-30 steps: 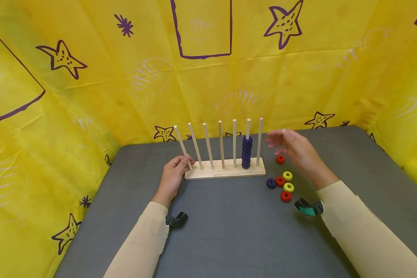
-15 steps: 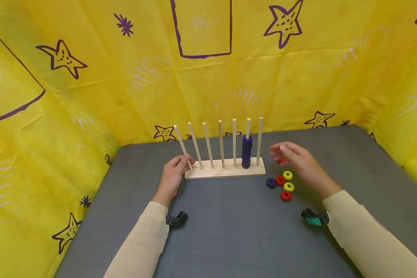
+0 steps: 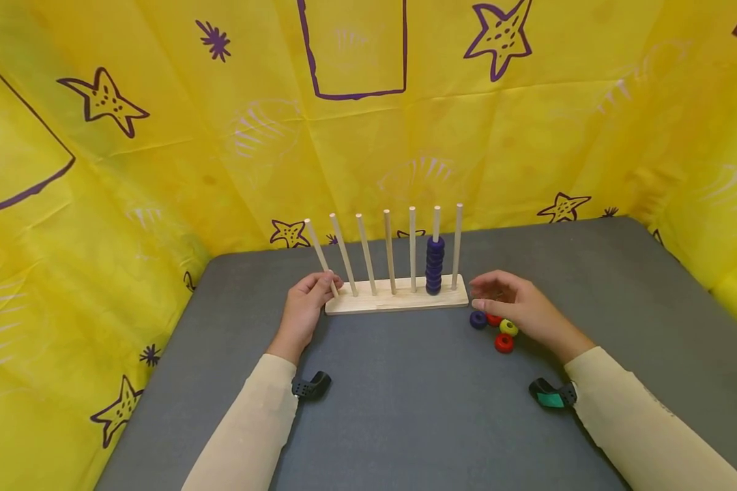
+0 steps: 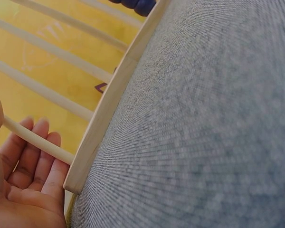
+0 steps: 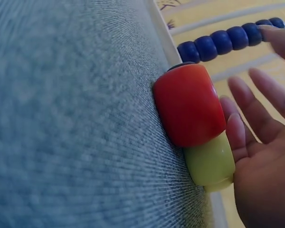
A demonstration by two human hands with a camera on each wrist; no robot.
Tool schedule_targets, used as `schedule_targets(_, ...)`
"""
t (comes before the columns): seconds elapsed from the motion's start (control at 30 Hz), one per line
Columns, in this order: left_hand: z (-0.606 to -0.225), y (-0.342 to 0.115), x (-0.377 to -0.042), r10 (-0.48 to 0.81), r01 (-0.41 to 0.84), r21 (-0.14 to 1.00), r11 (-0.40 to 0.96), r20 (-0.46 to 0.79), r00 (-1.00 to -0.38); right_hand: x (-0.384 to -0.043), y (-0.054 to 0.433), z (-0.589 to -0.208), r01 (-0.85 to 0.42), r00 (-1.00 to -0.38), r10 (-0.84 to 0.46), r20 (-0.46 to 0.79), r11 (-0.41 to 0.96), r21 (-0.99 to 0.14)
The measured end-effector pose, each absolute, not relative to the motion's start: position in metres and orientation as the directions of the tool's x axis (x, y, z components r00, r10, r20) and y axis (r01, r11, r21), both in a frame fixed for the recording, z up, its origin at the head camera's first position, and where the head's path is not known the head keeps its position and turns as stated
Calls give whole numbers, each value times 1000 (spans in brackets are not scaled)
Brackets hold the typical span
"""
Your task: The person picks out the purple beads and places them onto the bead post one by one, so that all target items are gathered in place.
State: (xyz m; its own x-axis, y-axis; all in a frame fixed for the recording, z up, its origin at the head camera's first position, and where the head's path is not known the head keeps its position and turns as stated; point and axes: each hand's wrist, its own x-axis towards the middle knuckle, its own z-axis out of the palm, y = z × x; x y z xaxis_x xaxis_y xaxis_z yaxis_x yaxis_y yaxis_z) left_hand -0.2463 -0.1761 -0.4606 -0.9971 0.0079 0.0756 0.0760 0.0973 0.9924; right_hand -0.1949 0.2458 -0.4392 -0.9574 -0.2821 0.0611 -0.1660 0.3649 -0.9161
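Note:
A wooden peg rack (image 3: 396, 304) stands on the grey table, its tall pegs in a row. My left hand (image 3: 303, 308) pinches the leftmost peg (image 4: 40, 141) low down, thumb on one side and fingers behind. Dark blue rings (image 3: 433, 266) are stacked on the second peg from the right. My right hand (image 3: 528, 310), fingers spread and loosely bent, hovers over loose rings right of the rack. Among these show a blue ring (image 3: 478, 320), a red ring (image 3: 504, 343) and a yellow ring (image 3: 509, 328); another red one is partly hidden. The right hand's palm looks bare in the right wrist view.
The grey table top (image 3: 399, 395) spreads in front of the rack. A yellow cloth (image 3: 356, 150) with purple drawings hangs behind and at the sides. Each forearm wears a light sleeve with a dark wrist strap (image 3: 553, 394).
My right hand has come down and nearer to me, from beside the rightmost peg to over the loose rings, hiding some of them. The left hand stays on its peg.

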Motion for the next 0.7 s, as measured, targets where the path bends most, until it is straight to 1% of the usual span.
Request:
schedule_targets(0.2, -461, -176, -246, 10, 75, 993, 92, 74, -997, -197, 246, -447, -211, -941, -329, 75, 399, -892)
schedule_targets(0.43, -461, -175, -247, 13, 82, 992, 91, 81, -997, -197, 245, -446, -265, -915, -399, 49, 507, -820)
schedule_targets(0.7, -461, -175, -246, 12, 75, 992, 97, 74, -997, -196, 243, -449, -371, -887, -450, 104, 560, -741)
